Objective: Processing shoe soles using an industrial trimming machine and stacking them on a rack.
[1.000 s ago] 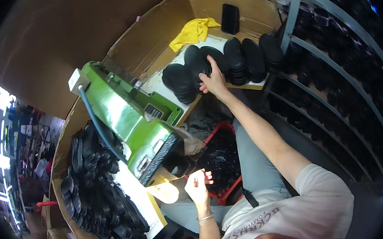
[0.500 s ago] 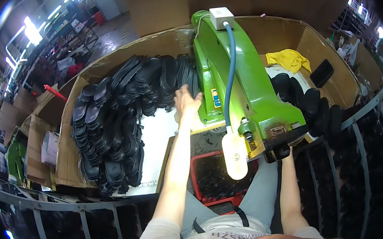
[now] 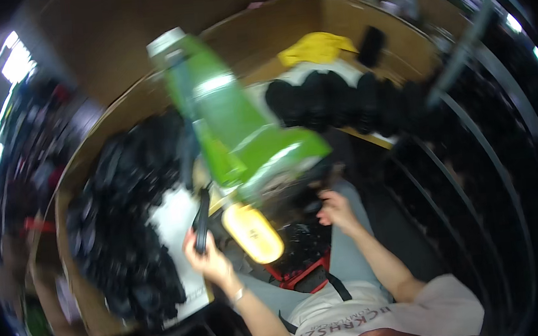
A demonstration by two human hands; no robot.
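My left hand (image 3: 208,258) is closed on a black shoe sole (image 3: 202,224), held upright on its edge just left of the lamp. Beyond it lies a big heap of black shoe soles (image 3: 131,205). A green press-like machine (image 3: 225,108) stands in the middle, with a glowing yellow lamp (image 3: 254,234) hanging at its front. Close to the right of the machine's head is my right hand (image 3: 336,209), its fingers curled in; whether anything small is in them is hidden by blur. More black soles (image 3: 320,96) stand in a row right of the machine.
A cardboard wall (image 3: 268,16) curves round the worktop. On the right side lie a yellow cloth (image 3: 316,48) and a black phone (image 3: 371,46). A red crate (image 3: 316,272) with dark scraps sits between my legs. Grey metal bars (image 3: 463,119) run along the right.
My left hand has come back toward me from the heap, now with a sole in it. The right hand has come out from under the machine head. The whole view has turned right.
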